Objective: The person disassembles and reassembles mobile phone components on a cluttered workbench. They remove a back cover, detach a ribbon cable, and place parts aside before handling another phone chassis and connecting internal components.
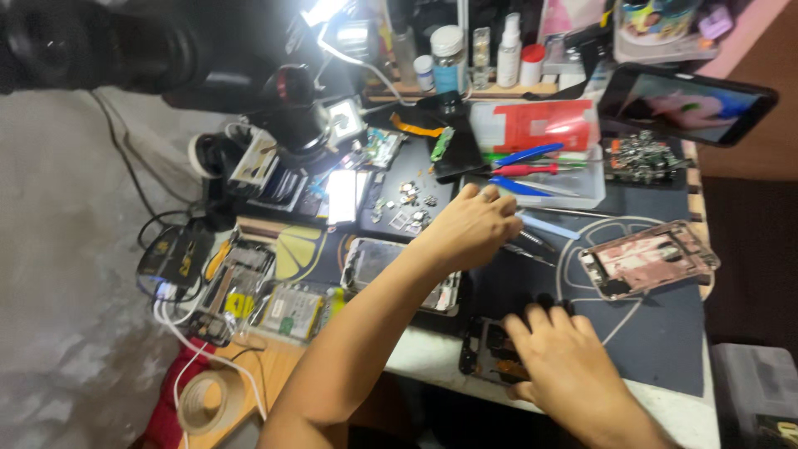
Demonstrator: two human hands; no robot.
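My left hand (470,224) reaches across the dark work mat (657,324), knuckles up and fingers curled. Its fingertips are near the edge of a clear tray (582,193) of blue and red tools, and metal tweezers (532,243) lie just to its right. Whether it holds anything is hidden. My right hand (565,357) lies near the front edge, fingers spread over an opened dark phone (489,345), holding it down. Another opened phone frame (374,258) lies under my left forearm.
A pink phone back shell (648,259) lies at the right. Small metal parts (409,206) are scattered behind my left hand. A microscope (291,108) stands at the back left, bottles (449,54) at the back, a lit tablet (686,104) at the back right, and circuit boards and cables (241,291) at the left.
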